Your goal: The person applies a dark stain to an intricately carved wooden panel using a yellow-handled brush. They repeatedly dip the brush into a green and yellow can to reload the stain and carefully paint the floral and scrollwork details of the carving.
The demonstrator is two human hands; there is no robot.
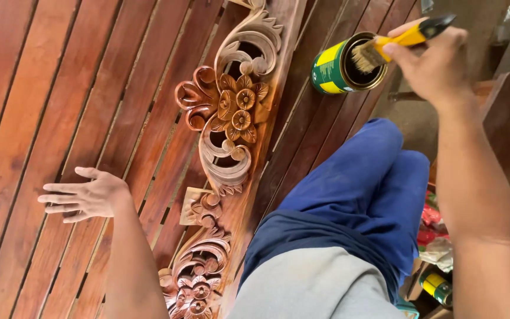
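My right hand (435, 62) grips a yellow-handled paintbrush (394, 41) whose bristles sit at the mouth of an open green and yellow tin (333, 70). The tin rests on the slatted wooden panel. My left hand (87, 195) lies flat with fingers spread on the reddish-brown slats (42, 106), holding nothing. Between the hands runs a carved wooden rail (231, 118) with flowers and scrolls; its upper carving looks glossy and dark.
My knee in blue trousers (364, 189) rests on the slats at the right, with a grey shirt hem below it. A second small tin (437, 286) and red scraps lie at the lower right beside dark wooden pieces (509, 124).
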